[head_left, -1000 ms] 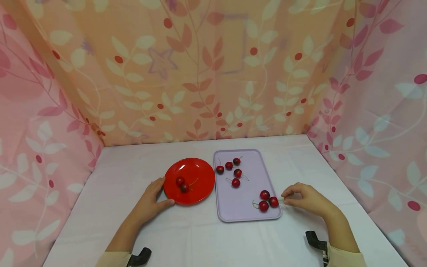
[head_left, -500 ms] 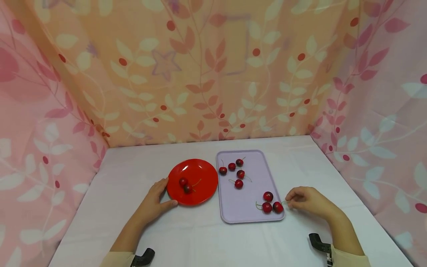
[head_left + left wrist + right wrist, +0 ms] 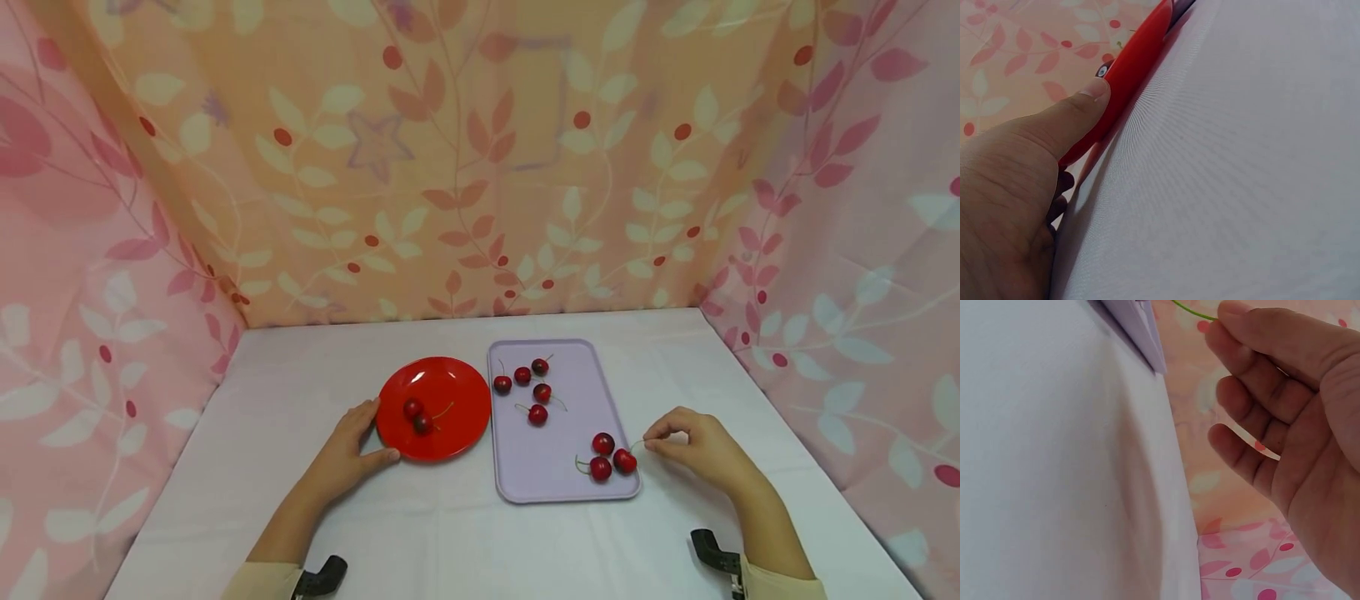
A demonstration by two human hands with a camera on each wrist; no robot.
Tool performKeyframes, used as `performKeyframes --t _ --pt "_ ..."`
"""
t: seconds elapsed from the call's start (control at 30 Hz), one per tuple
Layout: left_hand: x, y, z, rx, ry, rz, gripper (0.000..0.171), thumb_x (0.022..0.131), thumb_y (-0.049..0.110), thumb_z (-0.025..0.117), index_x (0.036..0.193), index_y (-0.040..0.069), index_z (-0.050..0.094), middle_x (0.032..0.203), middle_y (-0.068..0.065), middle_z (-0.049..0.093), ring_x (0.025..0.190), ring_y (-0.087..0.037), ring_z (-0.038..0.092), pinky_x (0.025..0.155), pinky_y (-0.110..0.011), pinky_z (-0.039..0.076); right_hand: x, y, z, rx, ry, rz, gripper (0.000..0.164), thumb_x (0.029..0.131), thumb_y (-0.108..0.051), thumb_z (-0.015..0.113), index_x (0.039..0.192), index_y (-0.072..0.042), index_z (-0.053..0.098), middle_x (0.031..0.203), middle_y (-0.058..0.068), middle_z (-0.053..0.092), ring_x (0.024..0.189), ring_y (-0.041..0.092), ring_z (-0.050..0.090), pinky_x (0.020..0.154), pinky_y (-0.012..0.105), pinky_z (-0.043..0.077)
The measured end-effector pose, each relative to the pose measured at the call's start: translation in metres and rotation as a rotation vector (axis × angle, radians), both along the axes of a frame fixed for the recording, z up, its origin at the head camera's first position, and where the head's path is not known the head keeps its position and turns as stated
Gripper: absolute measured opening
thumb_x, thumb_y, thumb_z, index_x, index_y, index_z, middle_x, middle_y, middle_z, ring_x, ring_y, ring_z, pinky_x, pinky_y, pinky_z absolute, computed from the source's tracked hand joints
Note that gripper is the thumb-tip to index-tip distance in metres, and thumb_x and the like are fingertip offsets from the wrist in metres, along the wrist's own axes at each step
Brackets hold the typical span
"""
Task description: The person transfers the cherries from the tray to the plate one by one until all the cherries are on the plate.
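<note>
In the head view my left hand point(image 3: 347, 446) holds the left rim of a red plate point(image 3: 461, 425), its thumb laid on the rim. Two dark red cherries point(image 3: 412, 407) lie on that plate, one with a visible stem. My right hand point(image 3: 697, 446), beyond the right edge of a lilac tray point(image 3: 551, 462), pinches the green stem point(image 3: 1194, 311) of a cherry point(image 3: 625, 461) between thumb and forefinger. That cherry is at the tray's lower right corner, close beside two others point(image 3: 601, 468). Whether it touches the tray is unclear. The other right fingers are loosely bent.
Several more cherries point(image 3: 537, 414) lie in the upper left part of the tray. Plate and tray stand side by side on a white cloth point(image 3: 435, 542). Patterned curtains point(image 3: 480, 167) enclose the back and both sides.
My right hand has risen slightly, and the pinched stem now slants up more steeply from its cherry. The left hand stays on the plate. The head view has shifted a little.
</note>
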State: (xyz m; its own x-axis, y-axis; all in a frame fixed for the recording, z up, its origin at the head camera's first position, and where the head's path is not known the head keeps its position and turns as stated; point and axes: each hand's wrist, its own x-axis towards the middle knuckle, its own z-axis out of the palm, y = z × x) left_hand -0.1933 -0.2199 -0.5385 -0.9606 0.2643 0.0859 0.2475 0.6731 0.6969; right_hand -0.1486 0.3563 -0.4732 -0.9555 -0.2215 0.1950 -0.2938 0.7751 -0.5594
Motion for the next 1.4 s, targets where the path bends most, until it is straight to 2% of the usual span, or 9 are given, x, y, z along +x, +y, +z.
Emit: performKeyframes --t 0.1,0.33,0.43,0.7,0.83,1.07,1.4 --pt "0.001 0.0 -0.001 -0.002 -0.014 0.006 0.105 0.081 0.061 0.079 0.163 0.015 0.03 0.166 -0.014 0.032 0.154 -0.041 0.023 0.119 -0.065 0.028 0.0 -0.002 0.002 -0.008 0.022 -0.011 0.013 0.087 -0.025 0.084 0.089 -0.035 0.076 0.09 -0.018 0.069 0.089 0.002 0.063 0.086 0.033 0.055" --pt "0.001 0.0 -0.002 0.005 -0.002 0.0 0.104 0.081 0.06 0.079 0.163 0.016 0.031 0.166 -0.012 0.033 0.154 -0.039 0.023 0.12 -0.065 0.027 -0.003 -0.007 0.008 -0.013 0.085 -0.055 0.012 0.086 -0.027 0.084 0.09 -0.036 0.077 0.09 -0.018 0.069 0.09 0.002 0.063 0.087 0.022 0.05" --pt "0.0 0.0 -0.001 0.006 0.003 -0.001 0.104 0.081 0.059 0.079 0.163 0.016 0.03 0.166 -0.012 0.033 0.154 -0.039 0.023 0.12 -0.065 0.026 -0.005 -0.012 0.014 -0.024 0.105 -0.08 0.011 0.086 -0.028 0.084 0.09 -0.035 0.077 0.091 -0.016 0.07 0.091 0.002 0.063 0.086 0.022 0.049" --pt "-0.001 0.002 0.0 -0.011 -0.015 0.012 0.106 0.081 0.062 0.078 0.163 0.017 0.029 0.166 -0.013 0.032 0.154 -0.041 0.023 0.116 -0.067 0.032 -0.012 -0.029 0.027 -0.115 0.093 -0.116 0.006 0.088 -0.031 0.083 0.092 -0.031 0.079 0.093 -0.013 0.072 0.093 0.002 0.062 0.085 0.015 0.047" --pt "-0.001 0.002 0.0 -0.017 -0.026 0.016 0.106 0.081 0.062 0.078 0.163 0.017 0.028 0.166 -0.013 0.031 0.154 -0.042 0.022 0.115 -0.067 0.033 -0.017 -0.041 0.032 -0.161 0.08 -0.095 0.006 0.088 -0.033 0.082 0.092 -0.03 0.079 0.094 -0.012 0.072 0.095 0.004 0.062 0.085 0.019 0.049" --pt "0.0 0.002 -0.002 -0.002 -0.01 0.008 0.105 0.081 0.061 0.078 0.163 0.015 0.03 0.166 -0.015 0.032 0.154 -0.043 0.023 0.117 -0.067 0.029 -0.027 -0.063 0.045 -0.183 0.053 -0.049 0.007 0.087 -0.035 0.083 0.092 -0.032 0.078 0.095 -0.014 0.071 0.096 0.006 0.064 0.082 0.024 0.053" --pt "0.001 0.001 0.001 -0.01 -0.009 0.013 0.106 0.081 0.061 0.079 0.163 0.015 0.03 0.166 -0.015 0.033 0.153 -0.042 0.023 0.116 -0.067 0.031 -0.045 -0.097 0.062 -0.217 0.011 0.023 0.009 0.087 -0.036 0.083 0.092 -0.029 0.079 0.095 -0.009 0.071 0.094 0.013 0.065 0.084 0.041 0.052"
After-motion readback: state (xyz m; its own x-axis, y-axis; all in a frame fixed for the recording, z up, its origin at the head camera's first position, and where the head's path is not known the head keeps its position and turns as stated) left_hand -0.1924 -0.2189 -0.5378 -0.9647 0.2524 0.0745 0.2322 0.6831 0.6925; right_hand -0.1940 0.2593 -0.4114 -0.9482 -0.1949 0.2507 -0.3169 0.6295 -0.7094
